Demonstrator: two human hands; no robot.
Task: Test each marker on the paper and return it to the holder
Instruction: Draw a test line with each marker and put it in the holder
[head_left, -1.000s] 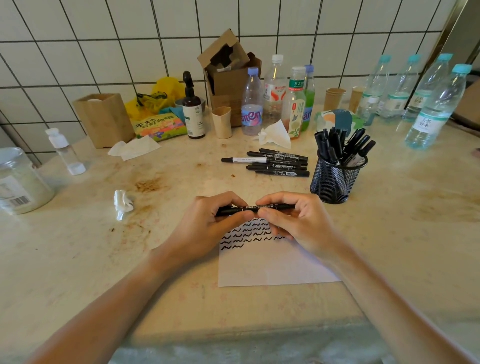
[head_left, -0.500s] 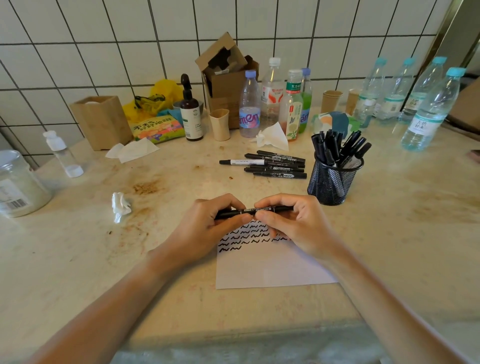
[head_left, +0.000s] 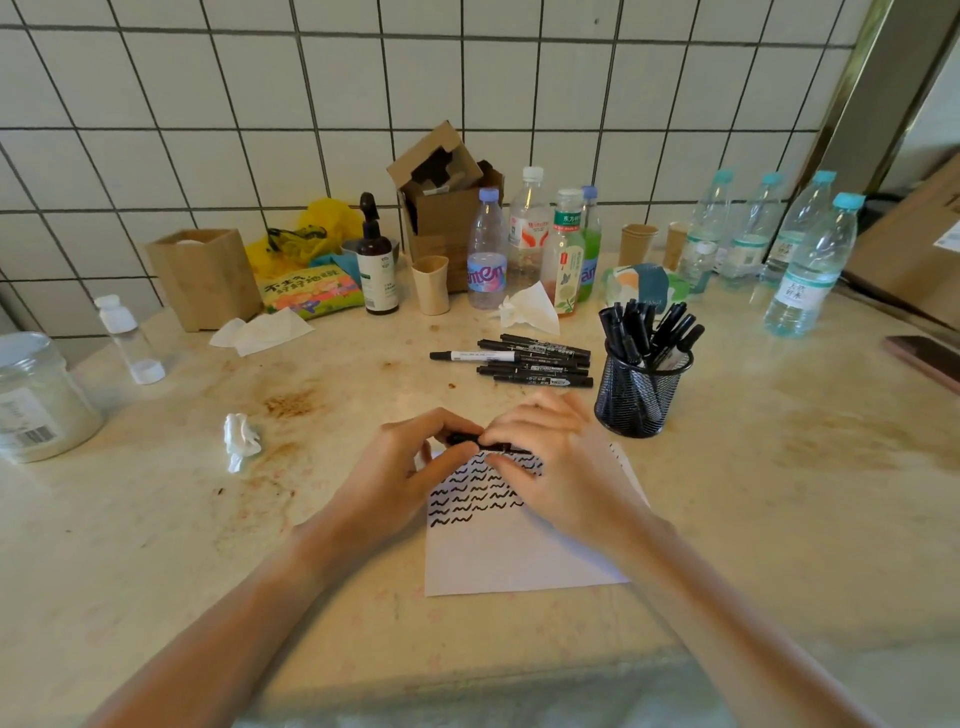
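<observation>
Both hands hold one black marker (head_left: 470, 440) level above the top edge of the white paper (head_left: 509, 556), which carries rows of black squiggles. My left hand (head_left: 402, 467) pinches the marker's left end; my right hand (head_left: 556, 462) grips its right part, fingers curled over it, hiding most of the barrel. Whether the cap is on or off is hidden. A black mesh holder (head_left: 641, 389) with several black markers stands just right of the hands. Several more markers (head_left: 535, 361) lie in a loose pile on the counter behind the hands.
Bottles (head_left: 488, 260), a cardboard box (head_left: 447, 208), paper cups (head_left: 431, 286) and tissues (head_left: 530, 306) line the tiled wall. More water bottles (head_left: 810, 270) stand far right. A crumpled tissue (head_left: 240, 441) and a jar (head_left: 36, 400) sit left. A phone (head_left: 930, 361) lies at the right edge.
The hands have drawn closer together on the marker, and less of its barrel shows between them. The view has shifted slightly.
</observation>
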